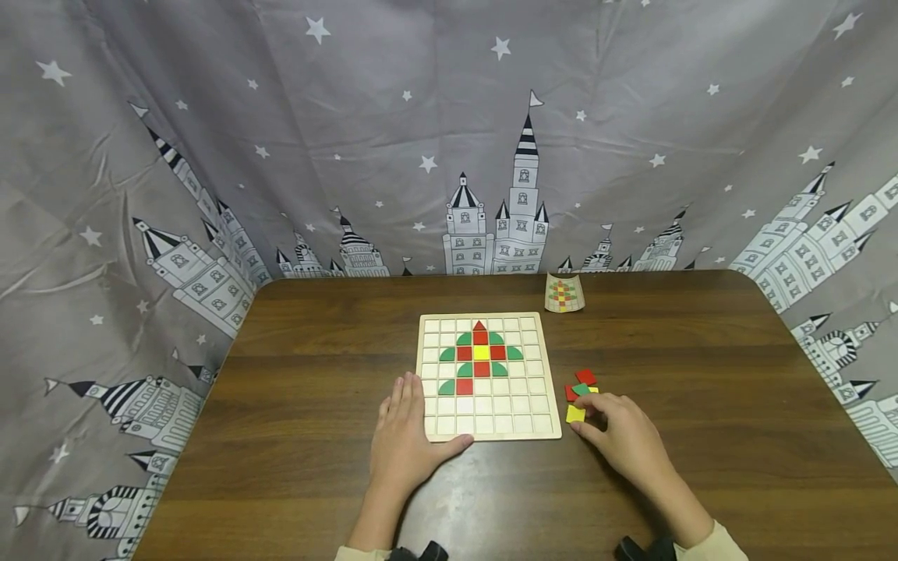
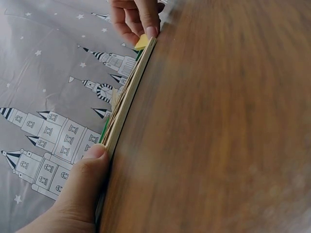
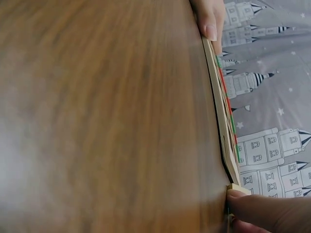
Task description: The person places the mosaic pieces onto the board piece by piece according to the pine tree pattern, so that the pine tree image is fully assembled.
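A pale wooden grid board (image 1: 493, 426) carries red squares, green quarter-rounds, a red triangle and a yellow square (image 1: 481, 352) in its cells. Along its left side lies my left hand (image 1: 407, 440), fingers straight, with the thumb against the near edge. To the board's right, my right hand (image 1: 627, 436) pinches a yellow square tile (image 1: 575, 414) between thumb and fingers. That tile (image 2: 141, 42) looks tilted in the left wrist view. Just beyond those fingers are loose pieces: a red tile (image 1: 585, 377), a green piece (image 1: 581, 389) and others partly hidden.
A small curved card (image 1: 564, 294) with a printed pattern of coloured shapes stands at the table's back edge. The brown wooden table (image 1: 316, 351) extends on both sides. Behind it hangs a grey curtain (image 1: 393, 140) with castles and stars.
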A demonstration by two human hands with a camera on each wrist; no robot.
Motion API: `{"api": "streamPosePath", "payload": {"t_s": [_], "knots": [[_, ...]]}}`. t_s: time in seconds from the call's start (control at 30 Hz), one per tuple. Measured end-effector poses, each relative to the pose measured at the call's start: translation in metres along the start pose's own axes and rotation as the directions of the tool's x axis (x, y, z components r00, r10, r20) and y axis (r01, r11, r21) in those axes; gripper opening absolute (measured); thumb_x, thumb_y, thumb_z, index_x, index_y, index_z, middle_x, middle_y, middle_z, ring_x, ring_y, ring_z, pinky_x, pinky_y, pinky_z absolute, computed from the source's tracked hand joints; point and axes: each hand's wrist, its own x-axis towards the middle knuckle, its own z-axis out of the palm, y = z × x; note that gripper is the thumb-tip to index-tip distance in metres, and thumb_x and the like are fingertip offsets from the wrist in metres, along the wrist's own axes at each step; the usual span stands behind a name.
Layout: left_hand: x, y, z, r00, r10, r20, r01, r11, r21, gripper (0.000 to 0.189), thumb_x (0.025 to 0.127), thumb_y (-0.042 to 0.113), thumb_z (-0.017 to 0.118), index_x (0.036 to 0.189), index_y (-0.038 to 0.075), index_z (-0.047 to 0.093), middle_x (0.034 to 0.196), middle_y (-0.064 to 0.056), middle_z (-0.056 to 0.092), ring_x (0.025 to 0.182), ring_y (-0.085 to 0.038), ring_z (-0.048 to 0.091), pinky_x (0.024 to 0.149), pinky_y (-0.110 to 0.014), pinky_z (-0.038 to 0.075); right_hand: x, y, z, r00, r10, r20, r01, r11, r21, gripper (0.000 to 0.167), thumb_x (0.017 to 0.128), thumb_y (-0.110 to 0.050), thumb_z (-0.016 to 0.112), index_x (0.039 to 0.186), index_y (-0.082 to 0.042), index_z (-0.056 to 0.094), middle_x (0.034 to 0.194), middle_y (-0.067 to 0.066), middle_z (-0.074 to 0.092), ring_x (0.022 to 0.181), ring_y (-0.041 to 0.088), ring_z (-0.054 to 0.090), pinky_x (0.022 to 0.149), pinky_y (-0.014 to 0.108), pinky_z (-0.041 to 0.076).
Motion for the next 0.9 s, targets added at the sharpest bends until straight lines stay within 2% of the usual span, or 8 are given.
{"api": "streamPosePath", "payload": {"t_s": [0.03,0.13,0.23,0.27,0.3,0.47,0.7,0.9], "knots": [[0.0,0.0,0.0,1.0,0.0,0.0,0.0,1.0,-0.001,0.133,0.065,0.091,0.057,0.158,0.005,0.018,0.166,-0.011,0.019,0.155,-0.027,0.016,0.124,-0.049,0.022,0.001,0.0,0.0,1.0,0.001,-0.001,-0.001,1.0,0.017,0.027,0.078,-0.023,0.085,0.102,-0.016,0.075,0.084,-0.008,0.067,0.074,0.009,0.049,0.068,0.028,0.047],[0.0,0.0,0.0,1.0,-0.002,0.007,0.002,1.0,0.001,0.133,0.065,0.091,0.057,0.158,0.005,0.018,0.166,-0.011,0.019,0.155,-0.027,0.016,0.124,-0.048,0.021,0.003,0.001,0.001,1.0,0.011,-0.008,-0.01,0.997,0.076,0.026,0.078,-0.02,0.084,0.103,-0.015,0.077,0.088,-0.007,0.071,0.074,0.008,0.051,0.073,0.034,0.05],[0.0,0.0,0.0,1.0,-0.001,0.008,0.001,1.0,0.003,0.133,0.065,0.091,0.057,0.158,0.004,0.019,0.166,-0.012,0.019,0.155,-0.027,0.016,0.124,-0.048,0.021,0.005,0.001,0.0,1.0,0.006,-0.022,-0.003,0.992,0.127,0.026,0.079,-0.018,0.084,0.104,-0.015,0.078,0.095,-0.005,0.075,0.078,0.008,0.055,0.076,0.032,0.052],[0.0,0.0,0.0,1.0,-0.002,0.009,0.002,1.0,0.004,0.133,0.065,0.091,0.056,0.158,0.005,0.018,0.166,-0.012,0.019,0.155,-0.027,0.015,0.124,-0.048,0.021,0.006,0.001,0.0,1.0,0.004,-0.026,0.0,0.991,0.135,0.025,0.079,-0.018,0.083,0.104,-0.016,0.079,0.097,-0.004,0.075,0.079,0.009,0.056,0.072,0.03,0.051],[0.0,0.0,0.0,1.0,-0.002,0.009,0.002,1.0,0.005,0.133,0.065,0.091,0.056,0.158,0.005,0.018,0.166,-0.012,0.019,0.155,-0.027,0.015,0.124,-0.048,0.021,0.007,0.001,-0.001,0.999,-0.004,-0.034,0.009,0.99,0.141,0.025,0.079,-0.019,0.083,0.104,-0.016,0.079,0.1,-0.003,0.076,0.081,0.01,0.059,0.073,0.03,0.052],[0.0,0.0,0.001,1.0,-0.003,0.007,0.003,1.0,0.006,0.133,0.065,0.092,0.055,0.158,0.005,0.018,0.166,-0.012,0.019,0.155,-0.027,0.015,0.124,-0.048,0.021,0.014,-0.003,-0.002,0.998,-0.026,-0.058,0.035,0.987,0.158,0.021,0.08,-0.019,0.083,0.101,-0.016,0.08,0.101,-0.004,0.076,0.093,0.016,0.069,0.078,0.035,0.057],[0.0,0.0,0.001,1.0,-0.004,0.002,0.004,1.0,-0.004,0.134,0.064,0.092,0.056,0.158,0.004,0.019,0.166,-0.012,0.02,0.155,-0.028,0.016,0.124,-0.049,0.022,0.029,-0.016,0.002,0.995,-0.038,-0.093,0.057,0.974,0.217,0.016,0.081,-0.015,0.082,0.096,-0.017,0.081,0.09,-0.007,0.074,0.075,0.005,0.06,0.066,0.022,0.051],[0.001,-0.001,0.001,1.0,-0.001,-0.001,0.001,1.0,-0.003,0.133,0.065,0.092,0.056,0.158,0.005,0.018,0.166,-0.012,0.02,0.155,-0.027,0.016,0.124,-0.048,0.021,0.046,-0.035,0.009,0.997,-0.001,-0.074,0.024,0.952,0.307,0.014,0.082,-0.019,0.081,0.097,-0.017,0.08,0.086,-0.006,0.073,0.069,0.008,0.054,0.059,0.02,0.044]]}}
